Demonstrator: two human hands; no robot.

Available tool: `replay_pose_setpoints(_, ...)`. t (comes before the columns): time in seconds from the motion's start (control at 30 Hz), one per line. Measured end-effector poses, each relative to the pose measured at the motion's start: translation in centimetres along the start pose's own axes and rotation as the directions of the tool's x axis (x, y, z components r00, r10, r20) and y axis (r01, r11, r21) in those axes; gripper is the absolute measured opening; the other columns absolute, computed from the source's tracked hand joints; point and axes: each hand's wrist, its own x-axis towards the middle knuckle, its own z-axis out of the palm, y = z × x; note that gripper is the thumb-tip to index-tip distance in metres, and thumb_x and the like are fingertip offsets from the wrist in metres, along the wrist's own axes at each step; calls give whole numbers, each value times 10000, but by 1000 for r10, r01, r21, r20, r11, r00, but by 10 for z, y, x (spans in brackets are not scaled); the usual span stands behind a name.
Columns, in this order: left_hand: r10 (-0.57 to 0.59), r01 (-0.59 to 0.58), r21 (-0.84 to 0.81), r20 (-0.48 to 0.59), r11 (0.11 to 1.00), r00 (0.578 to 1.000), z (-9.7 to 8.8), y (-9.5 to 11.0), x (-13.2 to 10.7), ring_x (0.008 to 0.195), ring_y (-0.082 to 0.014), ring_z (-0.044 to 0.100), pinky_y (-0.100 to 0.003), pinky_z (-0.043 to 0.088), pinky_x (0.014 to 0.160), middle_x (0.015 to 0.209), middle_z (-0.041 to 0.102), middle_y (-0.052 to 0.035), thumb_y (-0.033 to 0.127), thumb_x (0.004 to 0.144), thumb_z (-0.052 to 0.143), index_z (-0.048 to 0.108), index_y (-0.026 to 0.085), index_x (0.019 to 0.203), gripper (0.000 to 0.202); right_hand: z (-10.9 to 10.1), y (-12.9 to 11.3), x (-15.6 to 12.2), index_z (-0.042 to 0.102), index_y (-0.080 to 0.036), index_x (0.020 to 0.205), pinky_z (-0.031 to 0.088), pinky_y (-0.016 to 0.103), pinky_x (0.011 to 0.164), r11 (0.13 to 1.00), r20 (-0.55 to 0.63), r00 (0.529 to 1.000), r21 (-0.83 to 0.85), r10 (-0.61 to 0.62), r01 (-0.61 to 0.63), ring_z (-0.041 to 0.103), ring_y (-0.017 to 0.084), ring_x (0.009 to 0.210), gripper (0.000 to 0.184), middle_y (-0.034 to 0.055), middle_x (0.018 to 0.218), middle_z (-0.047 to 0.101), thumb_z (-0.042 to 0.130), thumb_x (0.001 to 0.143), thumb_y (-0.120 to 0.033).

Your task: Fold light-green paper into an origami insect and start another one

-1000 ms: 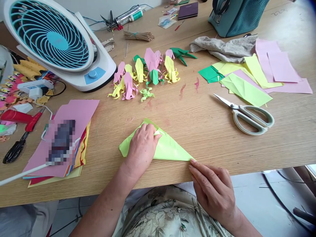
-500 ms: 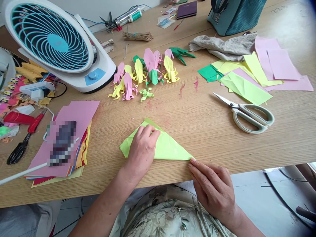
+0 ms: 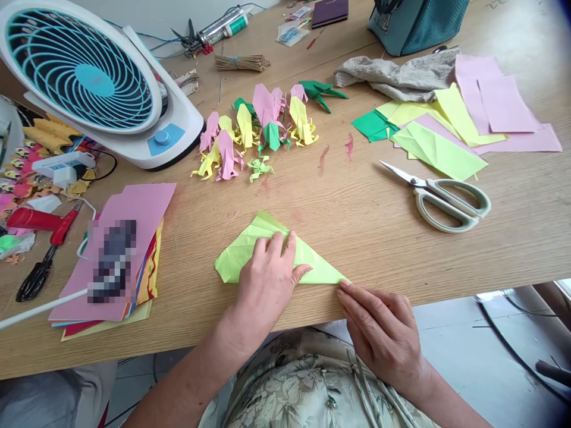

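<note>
The left hand [image 3: 270, 267] lay over the light green paper [image 3: 310, 255], its fingers slightly spread and its thumb out sideways. The right hand [image 3: 388, 324] had its fingertips at the paper's pointed end — pinching or only pressing, I could not tell. The paper was on the table [image 3: 334, 196], left of the scissors [image 3: 426, 185] and nearer the person. Loose sheets [image 3: 441, 145] lay just beyond the scissors; paper figures [image 3: 270, 137] stood to their left — the fan [image 3: 93, 80] farther left.

Desk fan [image 3: 102, 89] (wht & turq.) stood L of tied bundle of thin sticks [image 3: 242, 63]; teal bag [image 3: 417, 27] sat behind crumpled gray cloth [image 3: 397, 77], nr purple notebook [image 3: 330, 12].
</note>
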Motion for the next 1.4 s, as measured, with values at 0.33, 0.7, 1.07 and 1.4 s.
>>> replay_pose_setpoints(0.33, -25, 24, -62, -21, 998, 999, 6, 7, -2, 1166, -319, 509, -423, 493, 971, 1385, 548, -158, 398, 920, 544, 525, 78, 1354, 540, -1, 1, -1, 632, -134, 1215, 420, 352, 713, 1000, 12, 1000, -16, -15, 16, 608, 213, 900, 390, 111, 1204, 702, 650, 835, -47)
replay_pose_setpoints(0.7, -31, 19, -95, -127, 995, 991, 15, 8, -4, 1191, -329, 542, -448, 472, 1026, 1301, 581, -222, 412, 902, 571, 543, 38, 1290, 540, 0, 0, -1, 624, -149, 1247, 430, 353, 729, 1000, 1, 1000, -12, -3, 3, 609, 202, 900, 413, 103, 1202, 704, 645, 843, -62)
replay_pose_setpoints(1.07, -29, 24, -117, -40, 993, 999, 12, 12, -8, 1302, -355, 502, -467, 464, 1038, 1406, 504, -265, 453, 961, 415, 506, 49, 1352, 570, 1, 2, -2, 630, -146, 1225, 435, 361, 748, 1000, 6, 1000, -20, -6, 6, 599, 208, 894, 414, 105, 1197, 705, 664, 820, -63)
replay_pose_setpoints(1.4, -146, 138, -129, -53, 982, 988, 6, 37, 0, 1323, -399, 472, -500, 447, 1041, 1393, 490, -319, 571, 936, 400, 505, -23, 1313, 712, -3, 2, 1, 631, -145, 1206, 422, 348, 720, 999, 33, 999, -50, -17, 19, 582, 203, 887, 397, 93, 1192, 709, 666, 818, -73)
